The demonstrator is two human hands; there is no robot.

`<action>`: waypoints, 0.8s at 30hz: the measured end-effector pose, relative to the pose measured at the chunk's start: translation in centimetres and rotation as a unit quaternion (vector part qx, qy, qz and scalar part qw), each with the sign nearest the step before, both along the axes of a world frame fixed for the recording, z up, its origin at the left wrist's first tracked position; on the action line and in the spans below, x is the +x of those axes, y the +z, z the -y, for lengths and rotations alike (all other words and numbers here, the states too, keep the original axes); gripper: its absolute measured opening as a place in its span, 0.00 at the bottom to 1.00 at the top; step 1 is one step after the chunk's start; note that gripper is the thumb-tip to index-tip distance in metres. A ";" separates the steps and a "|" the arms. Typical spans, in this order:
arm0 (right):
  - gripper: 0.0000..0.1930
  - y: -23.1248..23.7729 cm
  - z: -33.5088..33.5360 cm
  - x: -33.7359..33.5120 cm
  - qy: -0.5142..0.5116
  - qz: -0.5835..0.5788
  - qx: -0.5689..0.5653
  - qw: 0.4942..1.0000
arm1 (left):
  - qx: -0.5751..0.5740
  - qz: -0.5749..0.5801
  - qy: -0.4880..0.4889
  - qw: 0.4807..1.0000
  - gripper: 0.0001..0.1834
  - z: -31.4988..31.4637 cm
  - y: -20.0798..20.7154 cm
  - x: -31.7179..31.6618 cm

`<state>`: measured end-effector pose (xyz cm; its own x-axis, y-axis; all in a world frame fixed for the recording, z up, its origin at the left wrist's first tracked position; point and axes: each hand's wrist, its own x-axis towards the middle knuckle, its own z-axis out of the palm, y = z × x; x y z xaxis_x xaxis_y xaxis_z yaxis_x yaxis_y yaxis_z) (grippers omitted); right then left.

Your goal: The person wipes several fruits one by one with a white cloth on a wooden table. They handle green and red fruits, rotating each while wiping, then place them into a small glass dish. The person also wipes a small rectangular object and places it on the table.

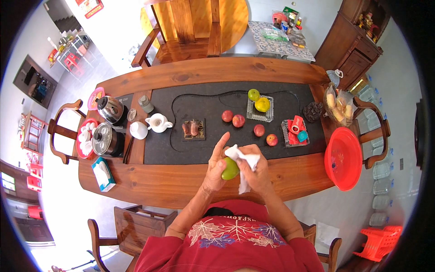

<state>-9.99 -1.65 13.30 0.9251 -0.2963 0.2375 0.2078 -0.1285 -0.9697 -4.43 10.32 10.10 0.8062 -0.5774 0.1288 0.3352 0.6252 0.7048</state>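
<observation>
My left hand (214, 172) cups a smooth green fruit (230, 169) above the near edge of the wooden table. Its forefinger points up, while the other fingers are partly hidden behind the fruit. A crumpled white tissue (247, 159) is gripped in my right hand (260, 176) and lies against the top and right side of the fruit. Beyond my hands, several red round fruits (238, 120) rest on the dark table inlay. Farther back, a square glass dish (266, 114) bears a yellow fruit (262, 104), with a smaller green fruit (253, 94) at its corner.
A red basin (343, 158) sits at the table's right end, beside a bag of snacks (339, 106). Another glass dish (289, 141) holds red packets. To the left are kettles (110, 109), a white teapot (158, 123) and a tissue box (103, 174). Wooden chairs (185, 34) surround the table.
</observation>
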 end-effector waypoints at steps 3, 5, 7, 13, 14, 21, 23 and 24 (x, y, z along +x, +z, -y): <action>0.15 0.3 0.9 0.1 0.016 -0.006 -0.066 0.998 | 0.024 0.022 0.006 0.999 0.44 0.4 0.6 -0.1; 0.17 0.9 0.6 0.1 0.021 0.034 -0.160 0.986 | 0.029 -0.007 -0.025 0.999 0.45 0.0 -0.7 0.4; 0.19 1.6 -0.3 0.0 0.015 0.095 -0.248 0.964 | 0.022 -0.075 -0.020 0.997 0.36 0.0 -1.3 0.4; 0.24 0.5 -0.8 -0.5 0.007 0.123 -0.336 0.934 | -0.153 -0.281 -0.086 0.943 0.29 -0.2 -2.8 0.7; 0.24 -0.2 -0.7 -0.2 -0.017 0.111 -0.314 0.943 | -0.136 -0.305 -0.093 0.938 0.30 -0.4 -2.3 0.4; 0.17 -1.1 -0.3 0.8 -0.085 0.041 -0.149 0.984 | -0.114 -0.317 -0.121 0.934 0.28 1.3 0.3 -0.1; 0.18 -1.2 -0.5 0.4 -0.078 0.063 -0.229 0.968 | -0.138 -0.336 -0.107 0.926 0.26 1.1 0.0 0.1; 0.18 -1.9 -0.4 0.2 -0.071 0.081 -0.257 0.960 | -0.135 -0.332 -0.111 0.927 0.26 0.9 -0.7 0.2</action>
